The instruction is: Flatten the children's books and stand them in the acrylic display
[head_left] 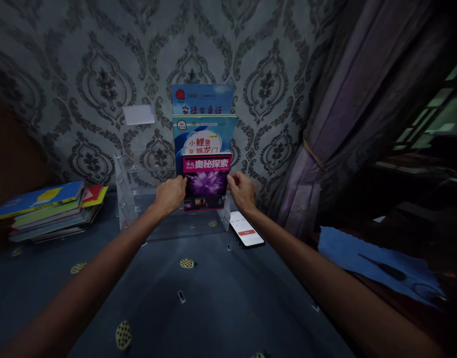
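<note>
Between my two hands stands a book with a magenta and purple cover. My left hand grips its left edge with bent fingers. On the opposite edge, my right hand pinches the cover between thumb and fingers. Behind it, higher up, rises a light-blue book with a white oval title, and behind that a taller blue book. The books stand at the right part of a clear tiered rack, whose left part shows bare steps. How far the magenta book sits in its tier I cannot tell.
A stack of thin books lies to the left on the dark tablecloth. Right of the rack lies a lit phone. Scissors rest on a blue cloth at right. A tied curtain hangs beside the patterned wall.
</note>
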A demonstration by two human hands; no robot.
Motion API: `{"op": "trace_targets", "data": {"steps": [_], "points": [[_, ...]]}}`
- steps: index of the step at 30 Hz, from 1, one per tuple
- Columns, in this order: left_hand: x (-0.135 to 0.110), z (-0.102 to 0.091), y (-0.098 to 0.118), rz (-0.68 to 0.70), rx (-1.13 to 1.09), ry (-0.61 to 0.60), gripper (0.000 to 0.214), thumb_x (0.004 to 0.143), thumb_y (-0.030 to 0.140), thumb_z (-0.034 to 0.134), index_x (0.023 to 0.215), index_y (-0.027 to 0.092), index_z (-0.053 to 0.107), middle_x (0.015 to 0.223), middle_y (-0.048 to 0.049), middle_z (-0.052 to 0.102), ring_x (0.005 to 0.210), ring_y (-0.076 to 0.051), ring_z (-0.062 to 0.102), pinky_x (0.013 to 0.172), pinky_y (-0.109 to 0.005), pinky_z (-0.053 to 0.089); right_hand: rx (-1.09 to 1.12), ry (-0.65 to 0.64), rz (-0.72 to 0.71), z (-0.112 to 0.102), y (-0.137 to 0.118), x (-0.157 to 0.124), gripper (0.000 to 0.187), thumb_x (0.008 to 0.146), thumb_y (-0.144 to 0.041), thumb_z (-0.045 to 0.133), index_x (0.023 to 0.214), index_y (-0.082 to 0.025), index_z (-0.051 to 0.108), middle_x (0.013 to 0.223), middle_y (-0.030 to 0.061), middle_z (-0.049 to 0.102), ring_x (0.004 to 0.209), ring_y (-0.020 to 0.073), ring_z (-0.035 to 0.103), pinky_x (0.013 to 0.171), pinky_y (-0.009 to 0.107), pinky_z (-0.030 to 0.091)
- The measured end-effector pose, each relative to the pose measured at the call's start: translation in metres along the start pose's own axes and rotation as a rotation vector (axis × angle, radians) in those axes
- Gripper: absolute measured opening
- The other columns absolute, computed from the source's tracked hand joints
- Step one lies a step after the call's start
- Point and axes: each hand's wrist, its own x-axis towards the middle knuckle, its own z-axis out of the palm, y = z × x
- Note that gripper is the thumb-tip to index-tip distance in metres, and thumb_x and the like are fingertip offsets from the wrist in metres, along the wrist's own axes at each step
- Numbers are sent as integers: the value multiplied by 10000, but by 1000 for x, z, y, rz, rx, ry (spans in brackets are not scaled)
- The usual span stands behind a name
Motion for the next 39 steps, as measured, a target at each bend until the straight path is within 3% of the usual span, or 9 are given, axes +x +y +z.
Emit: {"op": "trace_targets", "data": {"steps": [9,17,23,32,36,39], "points": [[6,-5,-2,32,48,-40,481,1020,410,202,1076,183,623,1034,-157,729,1006,-340,696,825,-428,516,39,16,0,5,4,7,178,849,-373,511,814,-211,577,754,37,638,723,207,593,683,324,481],[1,-6,-2,41,66,-47,452,1021,408,209,1092,183,594,1005,-153,732,959,-331,708,791,-415,516,72,-3,-6,0,1,1,218,856,-406,507,823,-211,597,701,21,627,671,202,586,651,318,480],[-6,-5,2,22,45,-36,410,1028,395,220,1110,182,561,977,-156,731,928,-317,715,758,-386,507,93,-17,-2,-5,-2,-4,327,880,-460,491,1011,-191,626,702,22,637,671,208,594,635,315,482],[-18,-6,3,30,-28,-39,347,1029,362,260,1100,181,547,973,-147,726,942,-301,708,767,-367,495,131,-64,65,-8,-7,-17,390,860,-499,476,955,-164,653,770,67,681,703,227,637,597,319,496],[-24,-7,3,50,-58,-22,320,1028,329,279,1098,166,546,976,-150,720,922,-290,699,772,-377,494,184,-67,110,-7,-15,-26,497,826,-531,483,1085,-131,622,826,101,692,650,248,665,528,339,496],[-39,-8,1,68,-64,20,268,1022,288,316,1119,168,535,1093,-139,689,1032,-257,653,842,-356,485,252,-74,148,-7,-22,-44,595,793,-555,517,1197,-120,562,846,116,685,679,273,678,485,337,487]]}}
